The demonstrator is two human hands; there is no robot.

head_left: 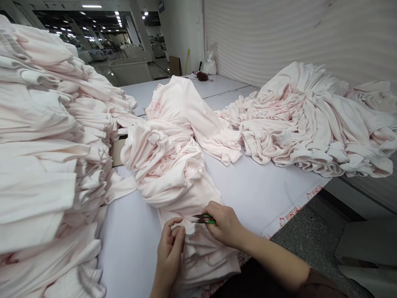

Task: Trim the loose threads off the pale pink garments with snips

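Note:
Pale pink garments (182, 182) lie bunched on a white-covered table in front of me. My right hand (225, 223) is closed around small thread snips (204, 219) with green handles, their dark pointed blades aimed left over the cloth. Just left of the blade tips, my left hand (172, 244) has its thumb and fingers pinched at the edge of the pink fabric, beside a small rounded cuff or hem.
A tall stack of pink garments (40, 165) rises at the left. Another heap (310, 120) lies at the right, near the table edge (291, 213). At the far end are a dark red bundle (202, 76) and a white plastic bag (210, 64).

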